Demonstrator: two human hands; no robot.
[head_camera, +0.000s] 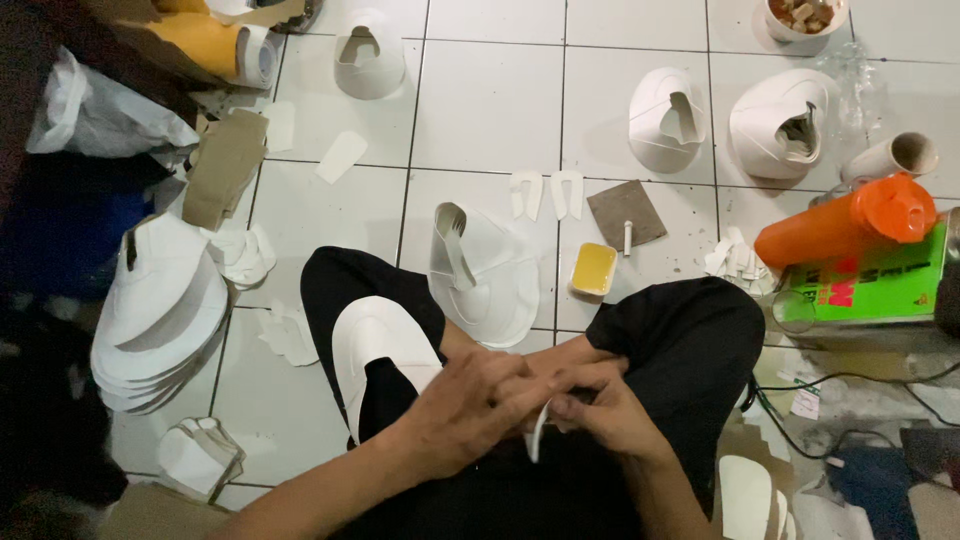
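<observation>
Both hands low center over lap: left hand (470, 400) and right hand (600, 410) pinched shut together on small white strip (538, 432). White upper (375, 350) draped on left knee. Around on tiled floor (490, 100): stacked uppers (155, 320) at left, single upper (490, 270) just ahead, brown square (625, 212). Yellow glue tray (594, 268) near right knee. Orange bottle (845, 222) lying on green can (870, 285). Bowl (805, 15) top right, brownish bits inside.
</observation>
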